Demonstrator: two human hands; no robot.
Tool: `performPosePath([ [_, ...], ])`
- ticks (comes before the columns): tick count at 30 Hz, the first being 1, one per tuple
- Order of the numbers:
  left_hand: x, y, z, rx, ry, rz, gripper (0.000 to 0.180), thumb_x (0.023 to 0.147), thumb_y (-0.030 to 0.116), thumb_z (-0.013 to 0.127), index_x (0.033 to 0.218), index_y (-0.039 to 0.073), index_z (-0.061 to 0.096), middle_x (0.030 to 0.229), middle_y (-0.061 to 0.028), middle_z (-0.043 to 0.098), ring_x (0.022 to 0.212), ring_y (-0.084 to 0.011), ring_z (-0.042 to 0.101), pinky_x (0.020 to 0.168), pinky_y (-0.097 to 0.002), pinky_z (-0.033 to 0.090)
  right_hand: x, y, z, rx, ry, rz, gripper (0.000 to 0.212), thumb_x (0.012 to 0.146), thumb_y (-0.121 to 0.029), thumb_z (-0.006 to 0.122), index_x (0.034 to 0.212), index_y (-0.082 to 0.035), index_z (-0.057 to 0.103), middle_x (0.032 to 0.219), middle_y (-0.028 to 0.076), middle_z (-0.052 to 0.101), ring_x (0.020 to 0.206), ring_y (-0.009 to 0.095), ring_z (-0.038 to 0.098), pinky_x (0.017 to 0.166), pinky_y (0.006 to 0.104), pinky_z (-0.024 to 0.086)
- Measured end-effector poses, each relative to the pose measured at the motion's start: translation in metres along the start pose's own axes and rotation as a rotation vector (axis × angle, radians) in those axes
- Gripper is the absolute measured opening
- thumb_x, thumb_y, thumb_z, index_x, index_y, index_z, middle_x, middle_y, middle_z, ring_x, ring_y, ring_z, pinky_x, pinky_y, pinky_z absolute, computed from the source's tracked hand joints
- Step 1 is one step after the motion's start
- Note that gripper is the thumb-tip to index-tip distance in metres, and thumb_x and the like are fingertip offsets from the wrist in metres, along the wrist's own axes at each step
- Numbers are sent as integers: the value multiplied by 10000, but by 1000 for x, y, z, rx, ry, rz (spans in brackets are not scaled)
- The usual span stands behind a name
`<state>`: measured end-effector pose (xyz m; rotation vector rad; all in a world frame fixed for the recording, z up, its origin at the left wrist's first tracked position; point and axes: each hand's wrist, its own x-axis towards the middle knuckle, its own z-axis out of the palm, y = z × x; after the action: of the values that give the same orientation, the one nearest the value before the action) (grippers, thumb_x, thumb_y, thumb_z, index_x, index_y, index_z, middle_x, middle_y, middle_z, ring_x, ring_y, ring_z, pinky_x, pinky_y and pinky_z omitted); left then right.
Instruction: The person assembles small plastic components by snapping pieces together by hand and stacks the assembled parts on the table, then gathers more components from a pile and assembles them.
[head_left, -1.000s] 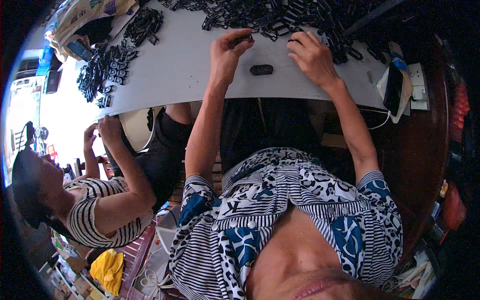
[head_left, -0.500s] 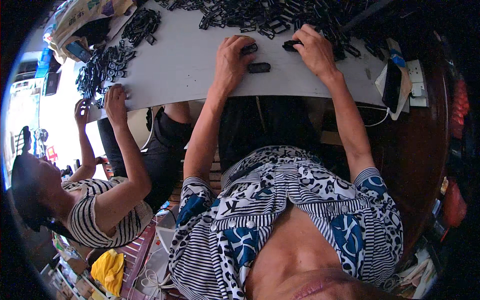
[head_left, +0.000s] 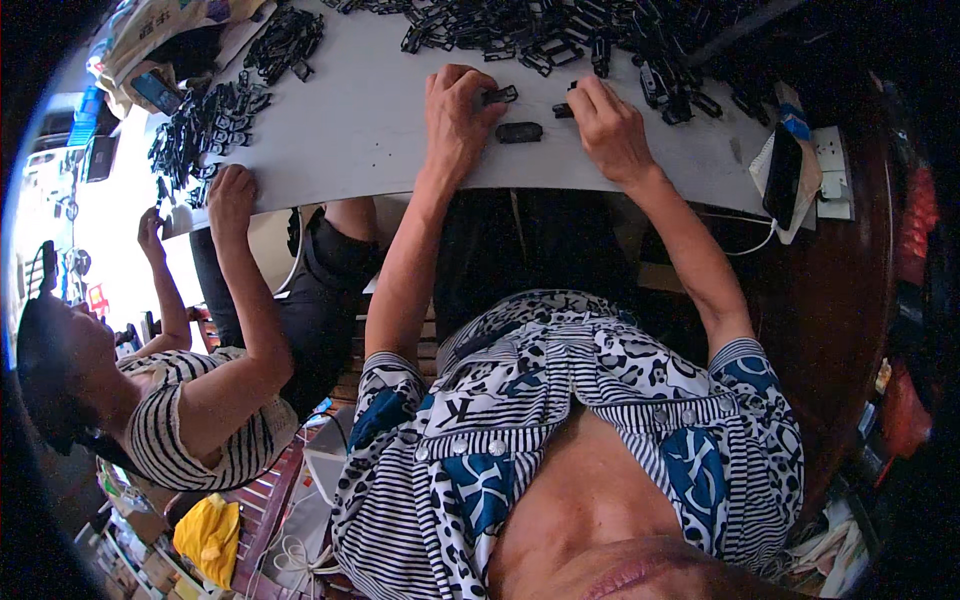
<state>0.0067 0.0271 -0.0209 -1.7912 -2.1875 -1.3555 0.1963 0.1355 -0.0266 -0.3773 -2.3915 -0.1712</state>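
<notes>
Over the white table (head_left: 350,130), my left hand (head_left: 460,115) is closed on a small black plastic frame (head_left: 500,95), which sticks out past the fingertips. To its right, my right hand (head_left: 608,128) pinches another small black part (head_left: 563,110), mostly covered by the fingers. On the tabletop between the hands lies a dark oblong plastic piece (head_left: 519,132), touched by neither. Behind both hands spreads a big heap of black plastic frames (head_left: 540,35).
At the left, a co-worker in a striped top (head_left: 215,420) handles parts beside a smaller black pile (head_left: 205,135). Another pile (head_left: 285,45) lies farther back. A phone with a cable (head_left: 785,175) and a white power strip (head_left: 832,170) stand at the right edge.
My right hand has moved slightly left and nearer to me, away from the heap, with its part. My left hand keeps its frame nearly in place. The co-worker's hands have shifted a little.
</notes>
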Motion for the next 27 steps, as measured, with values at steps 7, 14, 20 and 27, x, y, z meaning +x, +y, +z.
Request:
performPosePath([
  [7,0,-4,2,24,-41,-32,313,663,65,769,957,60,663,1063,-100,587,1041,-319,506,889,-400,426,-19,16,-18,182,-72,63,269,721,135,569,959,10,584,985,121,546,922,291,608,747,356,523],
  [14,-2,5,5,-31,137,18,320,751,104,743,1058,78,657,985,-91,598,895,-234,567,777,-328,468,-10,16,-19,792,115,303,212,767,32,633,957,-57,656,1019,72,605,952,196,609,824,294,498],
  [20,-1,54,4,-1185,-443,-405,258,889,124,630,1111,-5,600,976,-52,634,844,-124,594,735,-265,491,19,-22,-19,903,273,294,311,710,77,651,945,-115,720,1017,49,614,983,191,586,863,289,473],
  [27,-6,36,1,-1246,-256,-544,164,879,88,635,1006,-13,606,885,-66,639,746,-120,609,658,-250,518,22,-20,-33,979,8,286,451,688,84,642,1098,-104,648,1031,73,586,966,235,600,856,315,490],
])
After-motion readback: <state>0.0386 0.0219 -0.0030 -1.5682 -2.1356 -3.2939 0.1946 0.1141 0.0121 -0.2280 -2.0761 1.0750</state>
